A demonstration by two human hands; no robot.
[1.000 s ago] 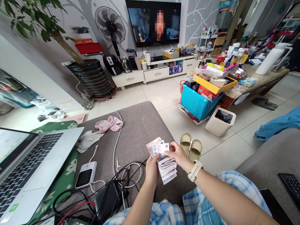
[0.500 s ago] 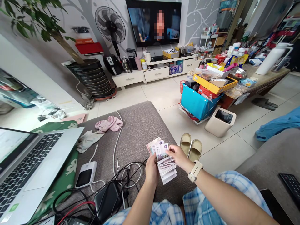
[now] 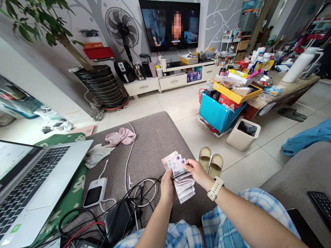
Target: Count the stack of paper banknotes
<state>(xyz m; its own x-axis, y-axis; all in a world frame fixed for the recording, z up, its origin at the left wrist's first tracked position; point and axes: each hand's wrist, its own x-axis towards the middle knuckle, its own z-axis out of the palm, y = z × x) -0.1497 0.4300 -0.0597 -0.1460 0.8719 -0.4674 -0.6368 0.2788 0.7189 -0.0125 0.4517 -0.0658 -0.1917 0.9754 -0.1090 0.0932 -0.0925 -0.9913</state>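
Observation:
A fanned wad of banknotes [image 3: 184,187] is held between my two hands, over the grey sofa seat [image 3: 155,137]. My left hand [image 3: 167,186] is closed on the wad, thumb on top, with the folded ends hanging below it. My right hand [image 3: 198,172] pinches the right edge of the upper notes, which show purple print. A pinkish note lies at the back of the fan. On my right wrist is a beige watch strap [image 3: 216,187]. My fingers under the notes are hidden.
Left of my hands lie tangled black cables, a black case [image 3: 119,220], a white power bank [image 3: 95,192] and a laptop [image 3: 49,193]. A pink cloth [image 3: 121,136] lies farther back. Beige slippers [image 3: 216,165] and a bin [image 3: 243,134] stand on the floor. A remote [image 3: 320,203] is at right.
The upper notes have shifted slightly between my fingers, so their printed faces show differently. Both hands keep nearly the same place and grip.

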